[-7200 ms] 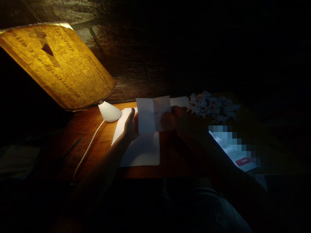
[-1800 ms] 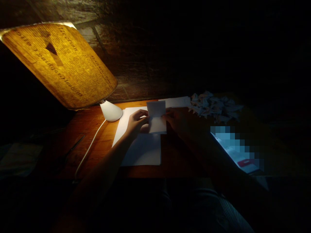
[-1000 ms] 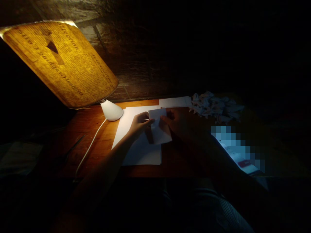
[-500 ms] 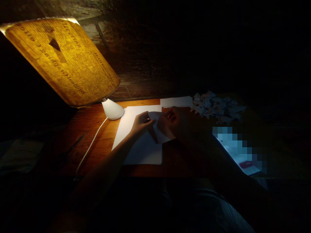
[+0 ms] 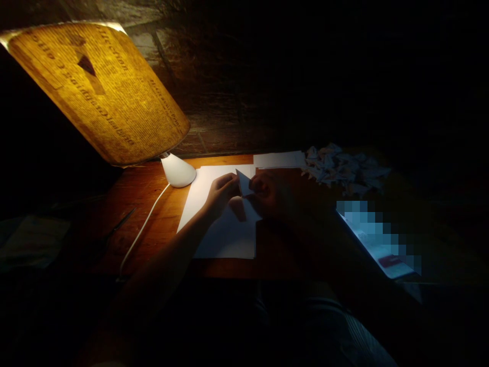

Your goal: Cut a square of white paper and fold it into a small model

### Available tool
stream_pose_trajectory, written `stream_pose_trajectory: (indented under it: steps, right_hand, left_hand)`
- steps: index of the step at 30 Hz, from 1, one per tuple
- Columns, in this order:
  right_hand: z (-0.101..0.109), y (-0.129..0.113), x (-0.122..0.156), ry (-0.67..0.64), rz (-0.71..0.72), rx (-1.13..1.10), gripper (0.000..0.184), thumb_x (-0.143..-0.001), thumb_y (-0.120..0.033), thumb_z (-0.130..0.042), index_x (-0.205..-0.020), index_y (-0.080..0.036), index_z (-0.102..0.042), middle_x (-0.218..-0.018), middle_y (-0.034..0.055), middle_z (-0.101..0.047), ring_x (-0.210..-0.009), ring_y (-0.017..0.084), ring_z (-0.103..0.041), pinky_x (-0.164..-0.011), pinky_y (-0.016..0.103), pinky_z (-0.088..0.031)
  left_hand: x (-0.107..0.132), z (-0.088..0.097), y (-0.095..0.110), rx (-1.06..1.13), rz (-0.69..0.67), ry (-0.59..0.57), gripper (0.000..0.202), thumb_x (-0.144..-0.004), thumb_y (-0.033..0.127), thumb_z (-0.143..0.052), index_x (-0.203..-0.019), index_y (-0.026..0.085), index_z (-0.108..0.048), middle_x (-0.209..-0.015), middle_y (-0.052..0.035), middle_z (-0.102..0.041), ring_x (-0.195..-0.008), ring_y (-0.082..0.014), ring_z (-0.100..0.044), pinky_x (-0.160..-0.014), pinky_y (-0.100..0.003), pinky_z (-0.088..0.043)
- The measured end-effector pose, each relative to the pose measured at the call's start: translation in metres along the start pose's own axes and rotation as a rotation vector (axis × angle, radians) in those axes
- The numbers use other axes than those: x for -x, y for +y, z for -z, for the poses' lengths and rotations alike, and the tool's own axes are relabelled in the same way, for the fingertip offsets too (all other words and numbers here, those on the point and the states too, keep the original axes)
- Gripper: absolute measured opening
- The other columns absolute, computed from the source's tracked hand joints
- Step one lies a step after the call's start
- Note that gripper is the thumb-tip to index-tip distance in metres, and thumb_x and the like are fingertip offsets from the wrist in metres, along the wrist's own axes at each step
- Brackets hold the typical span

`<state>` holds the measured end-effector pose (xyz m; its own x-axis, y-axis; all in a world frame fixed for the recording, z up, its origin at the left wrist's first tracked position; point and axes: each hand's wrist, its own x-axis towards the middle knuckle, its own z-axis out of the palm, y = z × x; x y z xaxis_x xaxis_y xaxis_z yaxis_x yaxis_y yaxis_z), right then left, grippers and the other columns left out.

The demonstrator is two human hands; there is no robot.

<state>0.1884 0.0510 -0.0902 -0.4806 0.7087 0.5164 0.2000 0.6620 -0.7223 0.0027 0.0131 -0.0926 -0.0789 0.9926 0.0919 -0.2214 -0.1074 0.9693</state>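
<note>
A small piece of paper [image 5: 245, 184], now showing as a narrow pointed shape, is held between my two hands. My left hand [image 5: 223, 191] pinches its left edge, fingers closed. On its right side my right hand [image 5: 264, 189] grips it with curled fingers, mostly in shadow. Under both hands lies a stack of white paper sheets [image 5: 225, 239], with a dark shadow of the hands on it. Whether the piece is folded or only turned edge-on I cannot tell.
A lamp with a printed shade [image 5: 103, 97] and white base [image 5: 178, 171] stands at the left, its cable [image 5: 143, 227] trailing forward. Farther back lie cut paper pieces [image 5: 278, 159] and a heap of folded papers [image 5: 340, 165]. A lit phone [image 5: 385, 255] lies right on the wooden table [image 5: 153, 214].
The paper between my hands has gone from a wide, flat-looking sheet to a smaller pointed shape. My right hand has moved slightly left and down, closer to my left hand.
</note>
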Motion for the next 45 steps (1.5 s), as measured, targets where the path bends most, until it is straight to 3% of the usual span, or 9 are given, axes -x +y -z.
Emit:
stream_pose_trajectory:
  steps: [2,6,11,17,22,30,36,45]
  right_hand:
    - [0.002,-0.001,-0.001,0.042,-0.021,-0.005,0.021,-0.083,-0.036,-0.080,-0.079,-0.024,-0.063,-0.092,0.0037,-0.067,-0.085,0.021,-0.061,-0.077,0.035,-0.049]
    - [0.003,-0.004,-0.002,0.081,-0.021,-0.007,0.022,-0.083,-0.036,-0.080,-0.077,-0.024,-0.063,-0.091,0.0046,-0.067,-0.085,0.021,-0.062,-0.075,0.035,-0.050]
    - [0.003,-0.009,0.000,0.051,-0.021,-0.021,0.022,-0.079,-0.038,-0.081,-0.082,-0.024,-0.066,-0.095,0.0054,-0.068,-0.085,0.022,-0.062,-0.072,0.034,-0.050]
    - [0.004,-0.010,-0.001,0.138,-0.274,-0.237,0.031,-0.084,-0.053,-0.074,-0.093,-0.026,-0.062,-0.097,0.0045,-0.072,-0.084,0.021,-0.066,-0.071,0.034,-0.051]
    - [0.002,-0.005,-0.004,0.015,-0.369,-0.289,0.031,-0.087,-0.054,-0.066,-0.081,-0.024,-0.067,-0.084,0.0045,-0.072,-0.077,0.021,-0.065,-0.071,0.034,-0.049]
    - [-0.004,0.005,-0.004,0.149,-0.413,-0.337,0.035,-0.088,-0.056,-0.064,-0.076,-0.023,-0.065,-0.071,0.0009,-0.062,-0.066,0.017,-0.056,-0.060,0.030,-0.043]
    - [-0.005,0.002,-0.004,0.156,-0.416,-0.336,0.029,-0.089,-0.048,-0.067,-0.076,-0.022,-0.065,-0.072,0.0016,-0.063,-0.067,0.017,-0.056,-0.062,0.032,-0.043]
    - [-0.003,0.000,-0.004,0.131,-0.435,-0.390,0.035,-0.082,-0.056,-0.069,-0.074,-0.023,-0.063,-0.070,0.0012,-0.061,-0.065,0.016,-0.052,-0.059,0.031,-0.040]
  left_hand:
    - [0.000,-0.002,0.001,0.017,-0.003,-0.029,0.042,-0.069,0.050,-0.089,-0.076,0.015,-0.067,-0.069,-0.0002,-0.066,-0.064,-0.0110,-0.063,-0.065,-0.024,-0.052]
    - [0.003,-0.004,0.004,-0.070,-0.037,-0.050,0.042,-0.063,0.041,-0.095,-0.079,0.016,-0.067,-0.074,-0.0019,-0.071,-0.068,-0.0128,-0.064,-0.067,-0.025,-0.053]
    - [0.002,-0.003,0.005,-0.124,-0.051,0.000,0.037,-0.065,0.039,-0.093,-0.076,0.015,-0.068,-0.073,-0.0020,-0.071,-0.066,-0.0129,-0.064,-0.065,-0.025,-0.052]
    - [0.004,-0.002,0.004,-0.235,-0.029,-0.029,0.027,-0.069,0.035,-0.089,-0.084,0.015,-0.078,-0.081,-0.0057,-0.077,-0.073,-0.0160,-0.069,-0.070,-0.027,-0.054]
    - [0.008,-0.005,0.004,-0.302,-0.004,-0.161,0.025,-0.073,0.036,-0.086,-0.084,0.015,-0.079,-0.083,-0.0077,-0.079,-0.075,-0.0175,-0.071,-0.071,-0.028,-0.054]
    - [0.009,-0.008,0.006,-0.356,-0.012,-0.200,0.032,-0.073,0.044,-0.085,-0.072,0.015,-0.071,-0.067,-0.0027,-0.069,-0.060,-0.0124,-0.060,-0.057,-0.024,-0.043]
    - [0.009,-0.006,0.005,-0.387,-0.028,-0.200,0.029,-0.075,0.043,-0.081,-0.070,0.016,-0.070,-0.065,-0.0016,-0.067,-0.060,-0.0125,-0.057,-0.056,-0.024,-0.041]
    - [0.011,-0.009,0.009,-0.349,0.015,-0.182,0.030,-0.073,0.041,-0.081,-0.065,0.018,-0.064,-0.060,0.0012,-0.058,-0.057,-0.0116,-0.047,-0.054,-0.025,-0.033]
